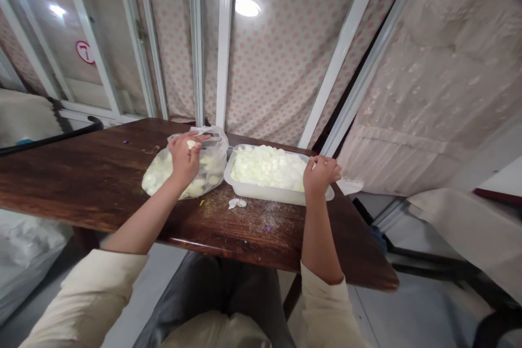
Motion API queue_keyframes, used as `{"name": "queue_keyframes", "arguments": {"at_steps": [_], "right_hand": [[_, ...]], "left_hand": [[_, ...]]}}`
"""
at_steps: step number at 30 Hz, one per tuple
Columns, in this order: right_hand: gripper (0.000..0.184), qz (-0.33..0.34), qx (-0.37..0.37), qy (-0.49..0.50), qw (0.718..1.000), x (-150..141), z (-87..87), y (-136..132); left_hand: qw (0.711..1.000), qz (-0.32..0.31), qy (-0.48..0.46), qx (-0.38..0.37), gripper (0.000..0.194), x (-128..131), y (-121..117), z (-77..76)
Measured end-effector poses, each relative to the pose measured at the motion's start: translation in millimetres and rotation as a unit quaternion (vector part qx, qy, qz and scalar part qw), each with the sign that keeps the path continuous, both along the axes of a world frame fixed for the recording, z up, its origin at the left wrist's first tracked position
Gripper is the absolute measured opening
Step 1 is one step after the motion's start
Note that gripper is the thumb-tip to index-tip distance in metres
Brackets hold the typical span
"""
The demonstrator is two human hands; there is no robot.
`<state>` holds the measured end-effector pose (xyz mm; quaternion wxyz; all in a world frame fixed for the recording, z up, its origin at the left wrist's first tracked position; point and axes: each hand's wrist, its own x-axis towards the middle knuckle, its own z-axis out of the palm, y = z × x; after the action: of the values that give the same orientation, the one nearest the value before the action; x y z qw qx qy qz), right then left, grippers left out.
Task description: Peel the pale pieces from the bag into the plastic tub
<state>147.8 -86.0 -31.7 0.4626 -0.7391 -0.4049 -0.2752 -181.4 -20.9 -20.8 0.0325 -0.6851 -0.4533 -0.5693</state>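
Observation:
A clear plastic bag (pixel 212 166) with pale yellow-white lumps inside lies on the wooden table. Above it is my left hand (pixel 185 159), its thumb and fingers closed on a small whitish piece (pixel 191 144). Right of the bag stands a white plastic tub (pixel 265 193), heaped with pale, crumbly-looking pieces (pixel 269 166). My right hand (pixel 320 175) is at the tub's right end, fingers curled together. What those fingers hold, if anything, is hidden from me.
White scraps (pixel 237 203) and fine pale crumbs lie on the dark wooden table (pixel 101 174) near its front edge. A whitish sheet (pixel 350 185) pokes out past the tub's right end. Behind the table are framed panes with a dotted curtain (pixel 277 65).

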Motion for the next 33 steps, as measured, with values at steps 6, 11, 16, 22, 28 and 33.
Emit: {"name": "queue_keyframes", "arguments": {"at_steps": [6,11,16,22,28,33], "right_hand": [[0.039,0.231,-0.025,-0.043,0.972,-39,20.4,-2],[0.041,0.558,-0.054,0.029,0.828,-58,19.6,15],[0.02,0.541,-0.085,0.03,0.836,-56,9.7,25],[0.02,0.557,-0.072,0.124,0.818,-50,0.6,26],[0.031,0.59,-0.083,0.18,0.783,-51,-2.7,24],[0.032,0.601,-0.094,0.187,0.771,-52,-1.4,21]], "left_hand": [[0.987,-0.154,0.044,-0.019,0.038,68,-30,15.6],[0.979,-0.103,0.146,-0.097,0.036,118,-19,4.7],[0.965,-0.13,0.187,-0.129,0.025,138,-13,-4.8],[0.908,-0.375,0.066,-0.176,0.024,133,-12,-7.6],[0.775,-0.555,-0.083,-0.291,0.027,133,-15,-5.1],[0.723,-0.565,-0.204,-0.34,0.028,143,-17,-12.8]]}}
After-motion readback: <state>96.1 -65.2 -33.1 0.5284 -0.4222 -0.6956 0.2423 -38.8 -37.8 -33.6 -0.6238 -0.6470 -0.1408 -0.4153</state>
